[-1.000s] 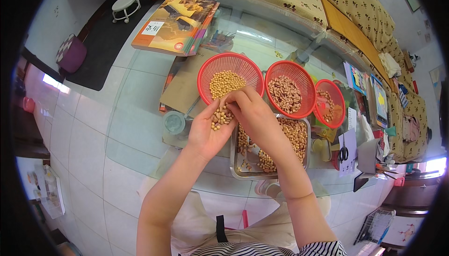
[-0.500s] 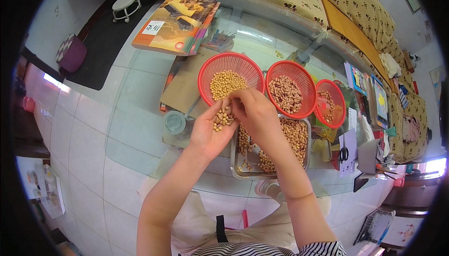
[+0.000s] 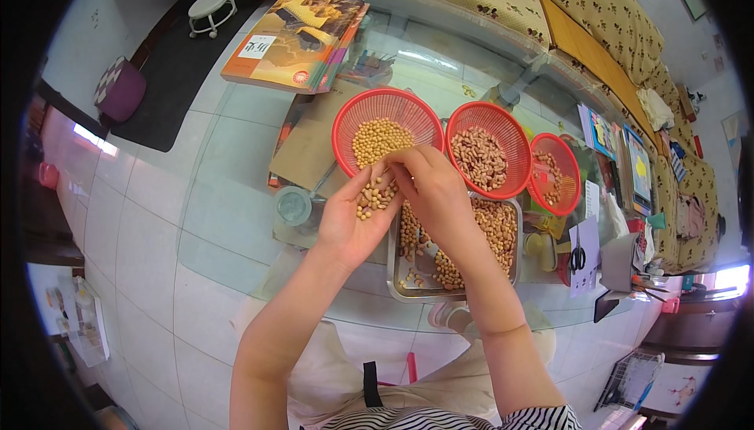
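A red basket (image 3: 420,116) bounds our far side, a metal tray (image 3: 424,297) our right; glass tabletop (image 3: 232,190) stretches leftward. Our left hand (image 3: 348,224), unclenched, cradles small, roundish, mostly pale-yellow beans (image 3: 376,198); whether our bent-fingered right hand (image 3: 432,194) pinches any, we cannot tell.

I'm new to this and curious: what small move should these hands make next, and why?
Perhaps the right hand should pick one bean from the handful in the cupped left hand: the right fingers are close to it, and the larger red baskets hold differently coloured beans, which suggests separating them.
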Motion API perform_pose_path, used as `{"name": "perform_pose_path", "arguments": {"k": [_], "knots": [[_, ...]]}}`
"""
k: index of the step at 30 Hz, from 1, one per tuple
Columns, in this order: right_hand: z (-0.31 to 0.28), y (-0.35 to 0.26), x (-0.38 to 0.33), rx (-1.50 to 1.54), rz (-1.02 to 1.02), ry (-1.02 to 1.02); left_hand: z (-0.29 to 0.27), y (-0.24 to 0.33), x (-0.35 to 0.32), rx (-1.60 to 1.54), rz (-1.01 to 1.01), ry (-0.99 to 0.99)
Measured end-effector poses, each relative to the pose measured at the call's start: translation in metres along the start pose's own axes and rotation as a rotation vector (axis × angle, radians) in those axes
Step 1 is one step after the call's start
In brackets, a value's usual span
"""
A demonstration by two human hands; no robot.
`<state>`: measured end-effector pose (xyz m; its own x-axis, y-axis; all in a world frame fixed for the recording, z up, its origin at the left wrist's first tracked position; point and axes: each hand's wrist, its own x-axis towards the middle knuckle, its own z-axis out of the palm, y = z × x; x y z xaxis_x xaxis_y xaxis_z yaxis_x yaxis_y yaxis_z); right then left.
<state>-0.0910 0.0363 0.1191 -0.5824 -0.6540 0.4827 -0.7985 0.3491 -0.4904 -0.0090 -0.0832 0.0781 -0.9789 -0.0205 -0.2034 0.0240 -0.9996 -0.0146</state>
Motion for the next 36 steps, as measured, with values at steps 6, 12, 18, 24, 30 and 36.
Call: {"name": "perform_pose_path", "arguments": {"k": [6,12,18,24,30,36], "knots": [[-0.0017,0.0002,0.0000,0.083,0.125,0.032,0.0077,-0.0005,-0.0012,0.000,-0.003,0.014],[-0.0033,0.0053,-0.0003,0.030,0.173,0.101,0.0034,0.0027,0.0019,-0.051,0.023,0.040],[-0.0025,0.0068,-0.0008,-0.040,0.200,0.104,0.0012,0.0055,0.0015,-0.096,0.035,0.013],[-0.0043,0.0046,0.0002,-0.024,0.210,0.111,0.0009,0.0065,0.0020,-0.100,0.039,0.003],[-0.0053,0.0045,0.0009,-0.034,0.199,0.116,0.0018,0.0066,0.0019,-0.105,0.038,0.000],[-0.0009,0.0052,0.0011,0.055,0.154,0.111,0.0029,0.0067,-0.0002,-0.097,0.030,0.016]]}}
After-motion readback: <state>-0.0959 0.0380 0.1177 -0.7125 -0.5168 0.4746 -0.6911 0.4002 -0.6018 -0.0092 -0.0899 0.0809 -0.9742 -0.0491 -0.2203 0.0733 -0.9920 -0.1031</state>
